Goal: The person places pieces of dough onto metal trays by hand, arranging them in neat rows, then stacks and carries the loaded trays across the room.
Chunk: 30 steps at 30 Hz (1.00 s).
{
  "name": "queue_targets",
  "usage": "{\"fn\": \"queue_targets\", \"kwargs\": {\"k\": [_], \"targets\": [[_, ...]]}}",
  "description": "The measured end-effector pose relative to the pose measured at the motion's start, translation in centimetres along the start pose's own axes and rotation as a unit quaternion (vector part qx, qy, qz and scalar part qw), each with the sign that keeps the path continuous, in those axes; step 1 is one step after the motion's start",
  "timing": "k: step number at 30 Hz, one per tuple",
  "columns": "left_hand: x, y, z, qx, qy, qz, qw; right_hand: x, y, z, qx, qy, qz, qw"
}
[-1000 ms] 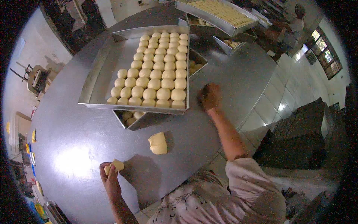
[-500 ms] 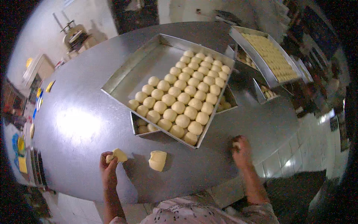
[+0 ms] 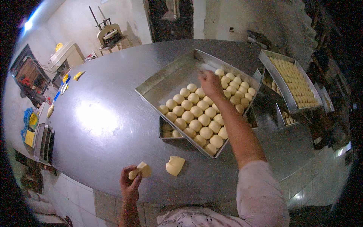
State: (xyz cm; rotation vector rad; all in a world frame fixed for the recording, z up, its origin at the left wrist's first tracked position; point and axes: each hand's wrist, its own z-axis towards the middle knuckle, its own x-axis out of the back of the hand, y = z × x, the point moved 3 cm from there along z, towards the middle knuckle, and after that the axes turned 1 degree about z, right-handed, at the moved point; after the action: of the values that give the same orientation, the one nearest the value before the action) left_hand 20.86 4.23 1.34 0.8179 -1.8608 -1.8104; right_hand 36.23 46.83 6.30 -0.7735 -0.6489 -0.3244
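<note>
Between the thumb and fingers of my left hand point(image 3: 129, 184) is a flattened piece of dough point(image 3: 143, 170), held just above the table's near edge. A second lump of dough point(image 3: 175, 165) lies on the metal table to its right. My right hand point(image 3: 211, 85) reaches into a large metal tray point(image 3: 166, 77), at the edge of its rows of round dough balls point(image 3: 196, 111). Its fingers are curled together and point down toward the tray's bare part. Whatever they hold, if anything, is hidden.
Under the large tray sits another tray point(image 3: 172, 137) with dough balls. At the right, a filled tray point(image 3: 293, 81) rests tilted on others. A lever press point(image 3: 109, 34) stands at the back left. Yellow and blue items point(image 3: 62, 89) lie along the table's left edge.
My right hand has moved from the table's right side up into the large tray. My left hand keeps hold of its dough. The whole view has shifted, showing more of the back wall.
</note>
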Motion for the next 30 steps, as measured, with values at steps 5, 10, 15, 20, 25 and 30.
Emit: {"fn": "queue_targets", "kwargs": {"k": [5, 10, 15, 20, 25, 30], "targets": [[-0.8, -0.2, -0.4, -0.006, -0.084, -0.093, 0.992, 3.6, -15.5, -12.9, 0.022, -0.197, 0.233, 0.952], [-4.2, -0.4, 0.5, -0.023, -0.296, 0.084, 0.951, 0.6, -17.8, -27.0, -0.054, -0.258, 0.334, 0.905], [3.6, -1.8, 2.0, 0.051, -0.302, 0.164, 0.938, 2.7, -15.9, -35.4, -0.129, -0.201, 0.194, 0.951], [11.1, -1.0, 4.6, 0.085, -0.071, -0.032, 0.993, 7.5, -12.1, -39.2, -0.233, -0.056, -0.071, 0.968], [11.0, -2.7, 5.9, 0.074, -0.15, -0.049, 0.985, 5.8, -4.6, -31.9, -0.098, -0.02, -0.539, 0.836], [12.5, -3.0, 6.5, 0.06, -0.127, 0.023, 0.99, 2.9, -6.8, -37.0, -0.165, 0.03, -0.254, 0.953]]}}
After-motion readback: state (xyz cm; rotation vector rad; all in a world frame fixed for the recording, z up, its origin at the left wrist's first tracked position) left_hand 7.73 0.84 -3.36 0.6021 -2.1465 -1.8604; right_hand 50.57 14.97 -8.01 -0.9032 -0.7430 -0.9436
